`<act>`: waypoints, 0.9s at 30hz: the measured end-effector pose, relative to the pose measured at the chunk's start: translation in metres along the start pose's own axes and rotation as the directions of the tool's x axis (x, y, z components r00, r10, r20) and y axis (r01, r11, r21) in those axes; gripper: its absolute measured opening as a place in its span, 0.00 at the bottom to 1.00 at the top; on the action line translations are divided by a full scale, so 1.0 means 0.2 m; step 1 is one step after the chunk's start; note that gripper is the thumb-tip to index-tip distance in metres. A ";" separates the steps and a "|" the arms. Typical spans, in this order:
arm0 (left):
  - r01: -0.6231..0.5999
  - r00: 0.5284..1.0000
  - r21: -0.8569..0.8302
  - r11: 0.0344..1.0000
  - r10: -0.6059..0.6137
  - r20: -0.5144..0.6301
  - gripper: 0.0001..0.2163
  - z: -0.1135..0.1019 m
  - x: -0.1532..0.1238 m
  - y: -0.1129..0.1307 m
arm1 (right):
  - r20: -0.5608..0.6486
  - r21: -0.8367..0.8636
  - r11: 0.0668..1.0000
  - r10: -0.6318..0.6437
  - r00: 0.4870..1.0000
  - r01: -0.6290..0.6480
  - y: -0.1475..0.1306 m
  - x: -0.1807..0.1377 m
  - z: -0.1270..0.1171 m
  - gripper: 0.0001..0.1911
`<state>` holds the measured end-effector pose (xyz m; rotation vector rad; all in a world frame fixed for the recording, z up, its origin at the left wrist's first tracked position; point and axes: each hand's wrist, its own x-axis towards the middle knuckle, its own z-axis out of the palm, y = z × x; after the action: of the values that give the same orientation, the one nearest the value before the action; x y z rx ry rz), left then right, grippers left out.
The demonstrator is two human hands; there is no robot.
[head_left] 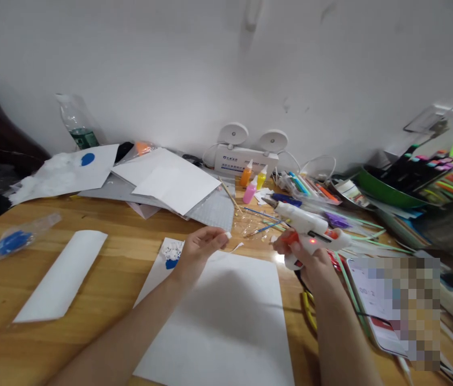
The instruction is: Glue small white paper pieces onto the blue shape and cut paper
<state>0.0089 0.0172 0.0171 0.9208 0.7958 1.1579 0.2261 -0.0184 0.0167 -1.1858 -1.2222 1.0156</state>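
In my right hand (309, 257) is a white hot glue gun (310, 228) with an orange trigger and a lit red light, its nozzle pointing up and left. My left hand (204, 249) is closed in a pinch on a small white piece (228, 235), too small to name. Below both hands lies a large white sheet of paper (226, 316). At its upper left corner sit a cluster of white bits (172, 249) and a blue patch (172, 264), partly covered by my left hand.
Left on the wooden table are a curled white paper (63, 276) and a bagged blue item (13, 242). Behind lie stacked sheets (170, 179). Small paint bottles (250, 190) stand before an emergency light (246, 161). A phone (379, 305) lies right, among cables and pens.
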 end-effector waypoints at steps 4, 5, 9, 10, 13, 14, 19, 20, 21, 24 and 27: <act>-0.042 0.999 -0.011 0.999 0.042 0.032 0.04 -0.01 0.00 0.02 | 0.103 0.023 0.999 -0.046 0.994 0.044 0.01 -0.01 0.05 0.11; -0.059 0.997 -0.009 0.998 0.060 0.044 0.03 -0.01 0.00 0.02 | 0.114 0.026 0.998 -0.055 0.992 0.052 0.00 -0.01 0.06 0.11; -0.094 0.993 -0.005 0.996 0.094 0.071 0.03 -0.02 0.00 0.02 | 0.164 -0.014 1.000 -0.020 0.986 0.023 -0.01 -0.03 0.09 0.10; -0.098 0.992 -0.005 0.995 0.098 0.075 0.03 -0.02 0.00 0.02 | 0.174 -0.013 1.000 -0.018 0.985 0.021 -0.02 -0.03 0.10 0.10; -0.098 0.992 -0.001 0.995 0.097 0.081 0.04 -0.02 0.00 0.02 | 0.221 0.017 1.000 -0.019 0.975 0.016 -0.02 -0.04 0.11 0.10; -0.086 0.993 0.001 0.996 0.086 0.079 0.04 -0.02 0.00 0.02 | 0.237 0.026 1.000 -0.016 0.971 0.010 -0.03 -0.04 0.11 0.09; -0.022 0.998 0.005 1.000 0.021 0.065 0.05 -0.02 0.00 0.02 | 0.283 0.025 1.000 -0.009 0.959 0.002 -0.03 -0.04 0.12 0.09; -0.017 0.998 0.010 1.000 0.016 0.067 0.05 -0.01 0.00 0.02 | 0.287 0.025 1.000 -0.009 0.958 0.002 -0.03 -0.04 0.12 0.08; -0.014 0.998 0.015 1.000 0.013 0.068 0.05 -0.01 0.00 0.03 | 0.289 0.027 1.000 -0.009 0.957 0.001 -0.03 -0.04 0.12 0.08; -0.003 0.998 0.018 1.000 0.002 0.067 0.05 -0.01 0.00 0.03 | 0.303 0.042 0.999 -0.004 0.953 -0.009 -0.02 -0.04 0.11 0.07; 0.002 0.998 0.018 1.000 -0.003 0.066 0.06 -0.01 0.00 0.03 | 0.300 0.036 0.999 0.013 0.954 -0.025 -0.02 -0.04 0.11 0.07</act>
<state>0.0050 0.0177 0.0220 0.9679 0.7540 1.1143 0.2034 -0.0247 0.0187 -1.0388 -1.4203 1.2627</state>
